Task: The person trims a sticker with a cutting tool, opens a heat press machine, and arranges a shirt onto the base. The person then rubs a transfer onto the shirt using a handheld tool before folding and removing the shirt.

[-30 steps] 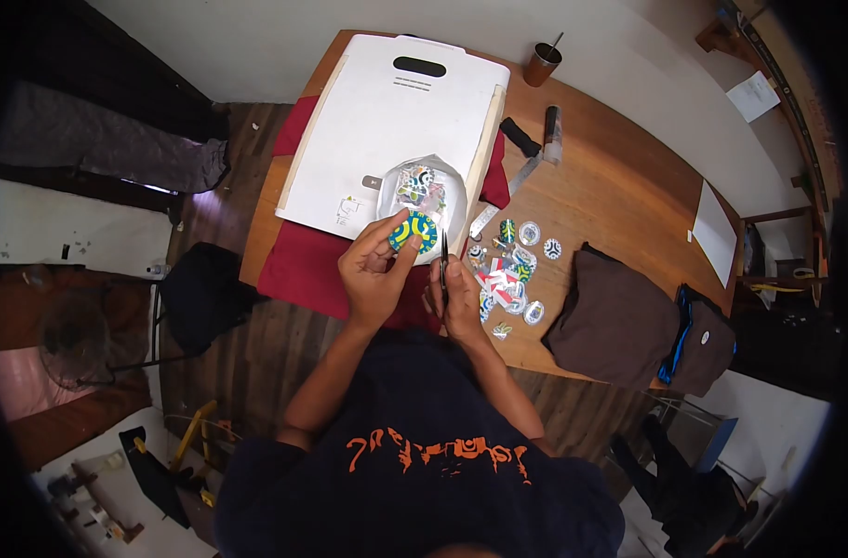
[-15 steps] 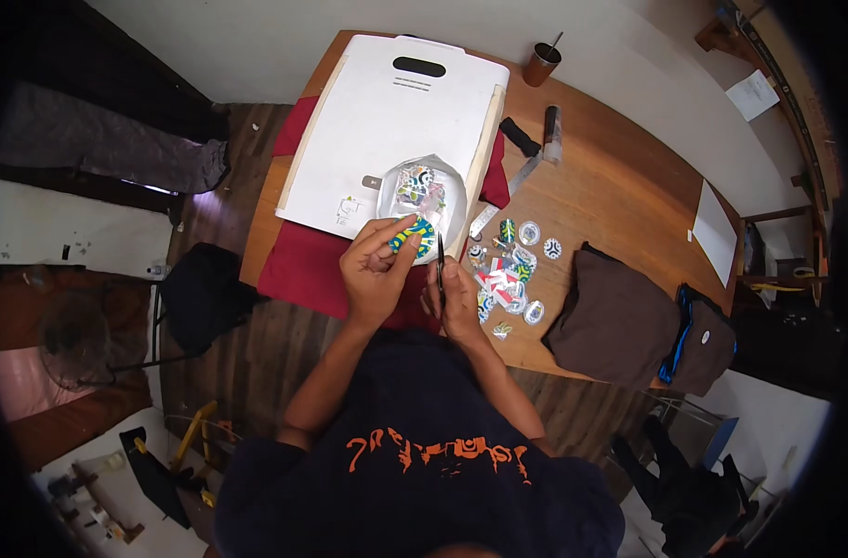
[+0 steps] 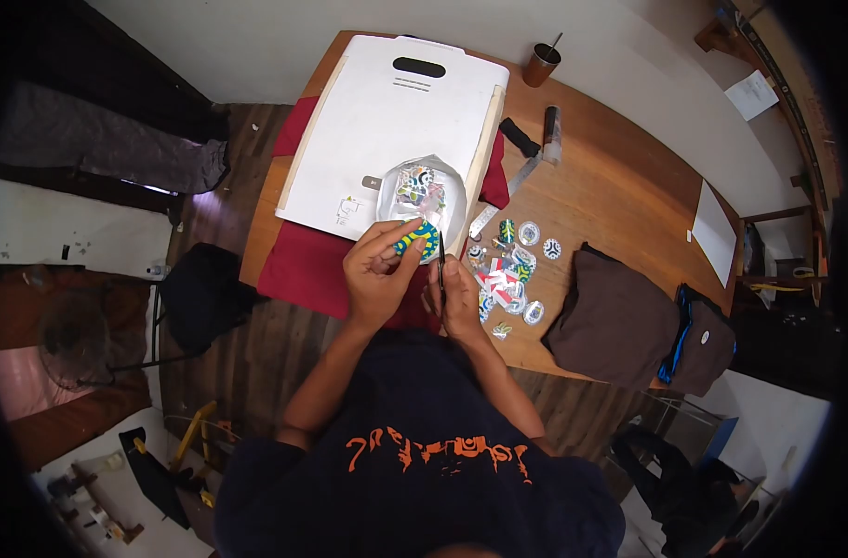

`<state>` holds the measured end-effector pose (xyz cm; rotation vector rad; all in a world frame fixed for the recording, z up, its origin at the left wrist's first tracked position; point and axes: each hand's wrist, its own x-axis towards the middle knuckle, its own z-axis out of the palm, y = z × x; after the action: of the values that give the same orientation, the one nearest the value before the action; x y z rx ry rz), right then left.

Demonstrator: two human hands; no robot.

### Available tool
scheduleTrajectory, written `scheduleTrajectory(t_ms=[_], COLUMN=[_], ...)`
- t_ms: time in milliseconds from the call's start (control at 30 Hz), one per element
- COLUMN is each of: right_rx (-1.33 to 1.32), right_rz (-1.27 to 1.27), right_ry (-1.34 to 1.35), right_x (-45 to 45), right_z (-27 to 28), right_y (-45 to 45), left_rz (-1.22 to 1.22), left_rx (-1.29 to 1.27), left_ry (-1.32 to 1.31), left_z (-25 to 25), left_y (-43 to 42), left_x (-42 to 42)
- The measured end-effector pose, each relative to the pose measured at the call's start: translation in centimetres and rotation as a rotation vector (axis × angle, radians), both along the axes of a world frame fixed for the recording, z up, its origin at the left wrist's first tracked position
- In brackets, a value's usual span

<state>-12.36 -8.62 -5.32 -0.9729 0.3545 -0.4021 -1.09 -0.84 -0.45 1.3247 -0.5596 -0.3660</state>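
Note:
My left hand pinches a round blue, green and yellow sticker between thumb and fingers. Close on its right, my right hand grips dark scissors, whose blades point up beside the sticker's edge. Both hands are over the near rim of a white bowl, which stands on a white board and holds cut scraps and patterned pieces. To the right of my right hand, a pile of round stickers lies on the wooden table.
Red cloth lies under the board. Further right are folded brown clothes. A cup stands at the back, near a dark tube and a ruler. Someone in dark clothes is at the lower right.
The sticker in my left hand has turned and shifted slightly beside the scissors. My right hand has hardly moved. The person at the lower right has changed posture.

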Motion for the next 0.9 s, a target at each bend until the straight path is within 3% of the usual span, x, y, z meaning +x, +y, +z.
scheduleTrajectory(t_ms=[733,833,900], right_rx=[-0.134,-0.176,-0.111], right_rz=[-0.066,-0.200,-0.117], right_ry=[0.058,0.063,0.063], right_x=[0.8,1.8,1.6], right_z=[0.9,-1.8,-2.1], right_y=[-1.1,-1.5,-2.2], left_rz=[-0.037,-0.019,-0.016], left_rx=[-0.067,-0.064,-0.069], left_ry=[0.090,0.100,0.110], left_z=[-1.3,-1.8,-1.9], left_y=[-0.2,-0.3,-0.3], left_x=[0.6,0.8,0.8])
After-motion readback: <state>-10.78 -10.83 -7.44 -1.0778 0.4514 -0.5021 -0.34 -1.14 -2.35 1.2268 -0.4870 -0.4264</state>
